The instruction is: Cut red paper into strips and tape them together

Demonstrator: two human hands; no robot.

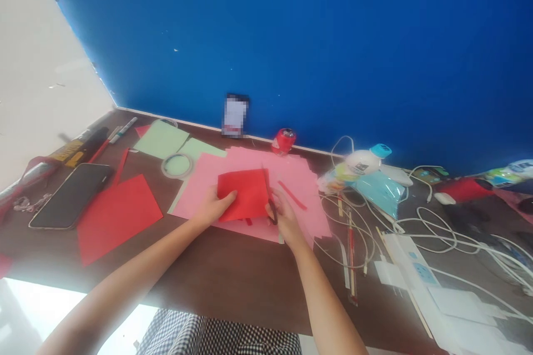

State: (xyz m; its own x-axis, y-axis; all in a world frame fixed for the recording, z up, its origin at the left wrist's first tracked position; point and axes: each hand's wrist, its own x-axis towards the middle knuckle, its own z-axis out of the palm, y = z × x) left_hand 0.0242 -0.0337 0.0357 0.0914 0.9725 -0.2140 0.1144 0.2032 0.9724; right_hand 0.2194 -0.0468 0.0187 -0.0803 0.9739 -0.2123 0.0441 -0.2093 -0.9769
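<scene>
In the middle of the table, my left hand (214, 206) pinches the lower left side of a red paper sheet (244, 191), thumb on top. My right hand (285, 216) is closed around the handles of a pair of scissors (272, 209). The blades point away from me along the sheet's right edge, where a narrow strip lies beside them. Beneath the sheet spreads a stack of pink paper (208, 172). A thin red strip (292, 195) rests on the pink paper, right of the scissors.
Left are a phone (70, 197), another red sheet (120, 219), green paper (162, 140) and a tape roll (177, 166). A red container (283, 141) stands by the blue wall (291, 39). Right lie a white bottle (358, 163), tangled cables (433, 233) and a power strip (416, 266).
</scene>
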